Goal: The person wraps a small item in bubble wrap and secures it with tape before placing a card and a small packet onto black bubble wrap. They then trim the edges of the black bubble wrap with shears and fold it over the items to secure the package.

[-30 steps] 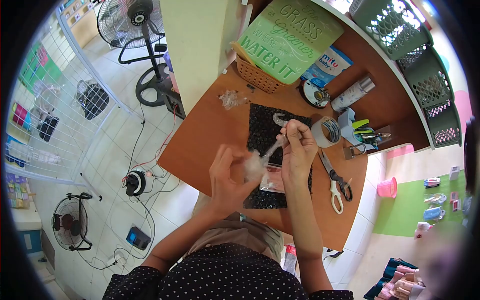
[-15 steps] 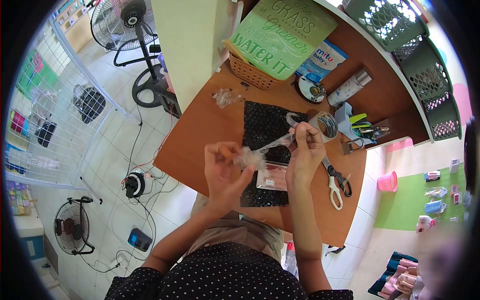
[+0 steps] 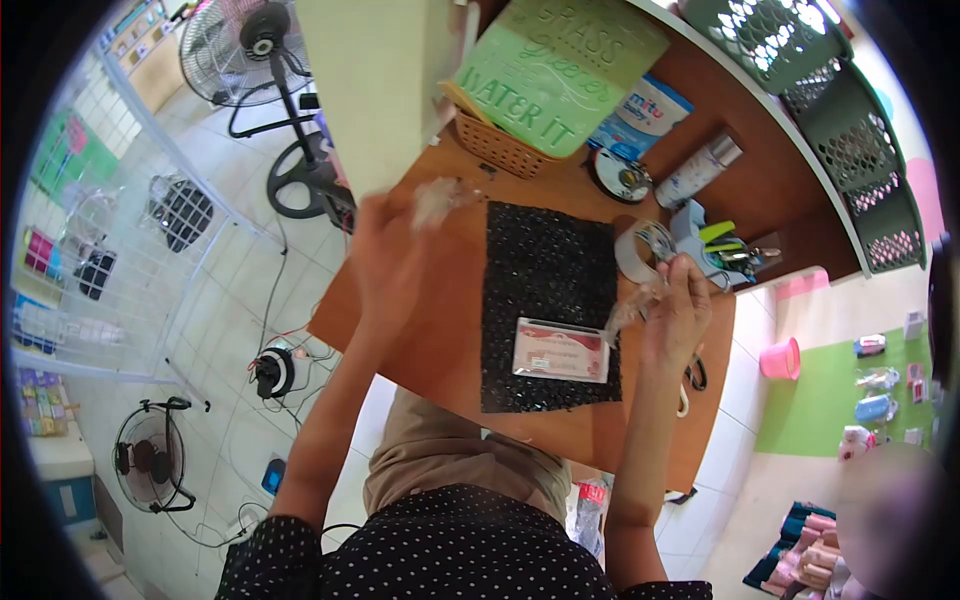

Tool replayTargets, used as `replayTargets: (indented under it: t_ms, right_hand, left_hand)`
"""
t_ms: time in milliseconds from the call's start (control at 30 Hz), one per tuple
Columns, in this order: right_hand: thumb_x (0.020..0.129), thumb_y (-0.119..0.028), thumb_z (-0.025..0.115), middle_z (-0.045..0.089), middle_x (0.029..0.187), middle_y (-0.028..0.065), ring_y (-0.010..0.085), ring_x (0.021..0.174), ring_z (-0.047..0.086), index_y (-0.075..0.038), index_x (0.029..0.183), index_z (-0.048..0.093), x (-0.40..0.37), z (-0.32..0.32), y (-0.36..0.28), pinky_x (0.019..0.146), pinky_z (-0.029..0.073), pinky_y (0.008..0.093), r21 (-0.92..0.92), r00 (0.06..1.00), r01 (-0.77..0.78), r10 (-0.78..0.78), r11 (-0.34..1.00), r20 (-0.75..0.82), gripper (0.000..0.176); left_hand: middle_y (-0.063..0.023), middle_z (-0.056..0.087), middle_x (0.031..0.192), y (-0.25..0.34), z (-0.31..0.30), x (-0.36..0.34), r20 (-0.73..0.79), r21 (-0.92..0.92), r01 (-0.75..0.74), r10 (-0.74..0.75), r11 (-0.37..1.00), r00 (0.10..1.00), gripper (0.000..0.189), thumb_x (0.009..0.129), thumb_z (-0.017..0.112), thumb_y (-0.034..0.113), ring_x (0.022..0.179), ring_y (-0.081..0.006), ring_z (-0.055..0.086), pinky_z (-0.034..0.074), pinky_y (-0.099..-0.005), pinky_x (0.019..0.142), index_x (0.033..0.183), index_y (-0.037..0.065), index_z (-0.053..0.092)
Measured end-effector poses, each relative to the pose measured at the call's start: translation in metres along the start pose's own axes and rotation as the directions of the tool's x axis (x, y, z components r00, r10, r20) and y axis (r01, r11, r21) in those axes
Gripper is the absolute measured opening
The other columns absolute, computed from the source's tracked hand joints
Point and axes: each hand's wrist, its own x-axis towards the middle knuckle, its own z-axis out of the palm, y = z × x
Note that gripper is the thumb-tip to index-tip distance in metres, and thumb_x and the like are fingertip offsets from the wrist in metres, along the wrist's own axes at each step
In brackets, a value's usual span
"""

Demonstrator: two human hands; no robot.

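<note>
My right hand is closed, pinching a strip of clear plastic tape in front of the tape roll. Motion smears my left hand, raised over the left side of the desk. Crumpled clear plastic is right at its fingertips; I cannot tell whether the fingers grip it. Between the hands, a flat pink-and-white packet lies on a sheet of black bubble wrap. My right forearm partly hides the scissors.
Along the back of the desk stand a woven basket with a green sign, a blue-and-white pouch, a patterned bottle and a pen holder. A fan stands left on the floor.
My hands have moved apart: the left up and leftward to the crumpled plastic, the right rightward with the tape strip. The packet and bubble wrap are now uncovered.
</note>
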Motion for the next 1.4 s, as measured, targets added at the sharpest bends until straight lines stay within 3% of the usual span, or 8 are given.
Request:
replayTargets:
  t_ms: [67, 367, 633, 733, 900, 967, 1033, 1400]
  right_hand:
    - [0.087, -0.012, 0.062, 0.061, 0.087, 0.0040, 0.0101, 0.079, 0.060, -0.004, 0.092, 0.059, -0.005, -0.001, -0.001, 0.059, 0.054, 0.0239, 0.006, 1.000, -0.001, 0.001, 1.000, 0.020, 0.010]
    - [0.087, -0.010, 0.062, 0.062, 0.087, 0.0052, 0.0094, 0.076, 0.060, -0.003, 0.093, 0.059, -0.018, -0.017, -0.009, 0.058, 0.052, 0.0228, -0.033, 0.997, 0.082, -0.082, 0.996, 0.012, 0.010]
    - [0.087, -0.011, 0.060, 0.062, 0.090, 0.0073, 0.0115, 0.078, 0.061, 0.000, 0.097, 0.058, -0.027, -0.016, -0.009, 0.064, 0.059, 0.0301, 0.027, 0.997, -0.010, 0.008, 1.000, 0.081, 0.014]
    - [0.087, -0.009, 0.060, 0.062, 0.091, 0.0079, 0.0117, 0.078, 0.061, 0.001, 0.100, 0.059, -0.030, -0.014, -0.008, 0.064, 0.058, 0.0296, 0.023, 0.997, -0.042, 0.040, 0.999, 0.067, 0.016]
    - [0.086, -0.009, 0.061, 0.063, 0.093, 0.0085, 0.0120, 0.077, 0.061, 0.001, 0.100, 0.062, -0.040, -0.012, -0.006, 0.066, 0.059, 0.0311, 0.013, 0.996, -0.042, 0.041, 0.999, 0.081, 0.017]
    - [0.085, -0.008, 0.063, 0.063, 0.092, 0.0086, 0.0129, 0.076, 0.062, 0.002, 0.098, 0.062, -0.047, -0.004, -0.005, 0.067, 0.057, 0.0294, 0.012, 0.995, -0.064, 0.063, 0.998, 0.083, 0.016]
    - [0.084, -0.008, 0.064, 0.064, 0.093, 0.0094, 0.0142, 0.076, 0.063, 0.003, 0.098, 0.062, -0.054, 0.003, -0.003, 0.070, 0.055, 0.0258, -0.132, 0.993, -0.055, 0.068, 0.990, 0.096, 0.017]
    - [0.081, -0.003, 0.066, 0.066, 0.082, 0.0109, 0.0129, 0.076, 0.064, 0.006, 0.091, 0.063, -0.077, -0.006, 0.003, 0.069, 0.052, 0.0229, -0.201, 0.941, -0.198, 0.243, 0.959, 0.234, 0.013]
  left_hand:
    - [-0.0076, 0.059, 0.088, -0.032, 0.026, 0.041, 0.067, -0.259, 0.133, -0.120, 0.957, 0.991, 0.028, 0.075, 0.069, 0.008, 0.078, -0.0127, 0.058, 0.047, -0.0279, 0.068, 0.098, 0.000, 0.055]
    - [-0.0048, 0.063, 0.066, -0.087, 0.067, 0.098, 0.222, 0.513, 0.007, -0.141, 0.858, 0.965, 0.024, 0.078, 0.067, 0.024, 0.064, -0.0119, 0.059, 0.047, -0.0268, 0.059, 0.081, 0.000, 0.065]
    - [-0.0083, 0.064, 0.077, -0.102, 0.041, 0.081, 0.183, 0.253, -0.084, 0.038, 0.964, 0.982, 0.024, 0.083, 0.064, 0.024, 0.061, -0.0128, 0.060, 0.047, -0.0282, 0.059, 0.101, 0.009, 0.068]
    - [-0.0071, 0.063, 0.081, -0.039, 0.035, 0.074, 0.140, 0.668, -0.033, -0.083, 0.744, 0.987, 0.024, 0.081, 0.066, 0.020, 0.068, -0.0152, 0.060, 0.047, -0.0297, 0.062, 0.102, 0.009, 0.068]
    - [-0.0097, 0.062, 0.074, 0.064, 0.042, 0.018, 0.189, 0.527, -0.342, 0.285, 0.778, 0.940, 0.020, 0.080, 0.064, 0.018, 0.066, -0.0247, 0.058, 0.044, -0.0346, 0.058, 0.094, 0.004, 0.067]
    - [-0.0093, 0.066, 0.084, 0.077, 0.036, -0.021, 0.592, 0.011, 0.220, -0.184, 0.975, 0.785, 0.025, 0.077, 0.068, 0.009, 0.080, -0.0135, 0.062, 0.050, -0.0308, 0.070, 0.098, -0.004, 0.063]
    - [-0.0084, 0.066, 0.087, 0.098, 0.047, -0.042, 0.790, -0.130, 0.632, -0.305, 0.764, 0.531, 0.026, 0.077, 0.070, 0.007, 0.087, -0.0109, 0.062, 0.050, -0.0254, 0.074, 0.099, -0.004, 0.063]
    - [-0.0027, 0.061, 0.087, 0.081, 0.051, -0.060, 0.732, -0.283, 0.768, -0.389, 0.574, 0.560, 0.055, 0.077, 0.068, 0.000, 0.081, -0.0074, 0.057, 0.047, -0.0208, 0.074, 0.126, -0.002, 0.044]
